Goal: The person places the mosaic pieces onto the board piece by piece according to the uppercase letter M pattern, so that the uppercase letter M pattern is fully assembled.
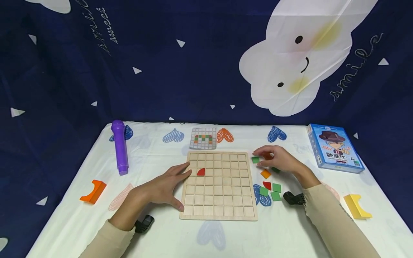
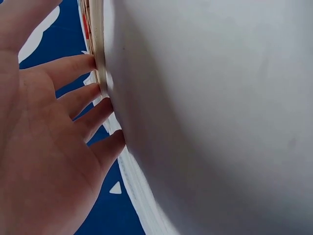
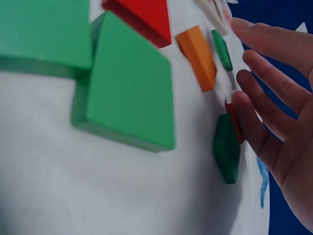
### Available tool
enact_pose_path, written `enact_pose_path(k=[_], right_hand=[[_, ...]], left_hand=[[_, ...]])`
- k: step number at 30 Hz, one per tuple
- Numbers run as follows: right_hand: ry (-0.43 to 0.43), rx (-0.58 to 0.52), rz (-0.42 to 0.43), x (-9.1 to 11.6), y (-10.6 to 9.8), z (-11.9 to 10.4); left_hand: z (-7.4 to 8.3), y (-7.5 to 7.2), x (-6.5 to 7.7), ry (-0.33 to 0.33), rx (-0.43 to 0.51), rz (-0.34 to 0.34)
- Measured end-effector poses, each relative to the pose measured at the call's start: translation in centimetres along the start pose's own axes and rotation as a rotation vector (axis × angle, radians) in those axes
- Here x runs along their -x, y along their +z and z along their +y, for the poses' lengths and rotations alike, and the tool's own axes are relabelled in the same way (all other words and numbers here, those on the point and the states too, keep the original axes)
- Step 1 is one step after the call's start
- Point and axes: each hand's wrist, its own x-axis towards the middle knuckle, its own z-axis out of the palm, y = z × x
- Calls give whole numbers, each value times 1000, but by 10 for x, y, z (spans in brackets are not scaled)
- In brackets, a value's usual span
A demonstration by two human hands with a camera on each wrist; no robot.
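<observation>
A wooden grid board lies flat on the table with one red quarter-round tile in a cell at its upper left. My left hand spreads along the board's left edge, its thumb near the lower corner and its fingertips touching the side. To the right of the board, my right hand hovers low over loose tiles, gripping nothing visible. Close to its fingertips is a green tile. In the right wrist view, an orange-red piece and another green tile lie by the fingers.
Below the right hand are an orange tile, a red tile and several green tiles. Behind the board lies a pattern card. A purple microphone, orange block, yellow block and blue box stand toward the sides.
</observation>
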Motion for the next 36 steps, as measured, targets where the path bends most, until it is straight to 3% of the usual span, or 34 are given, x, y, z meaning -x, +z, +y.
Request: enact_pose_path(k=[15, 36], right_hand=[[14, 94, 15, -7, 9, 1], [27, 82, 31, -7, 4, -1]], left_hand=[[1, -2, 2, 1, -5, 12], [3, -1, 1, -14, -11, 2]])
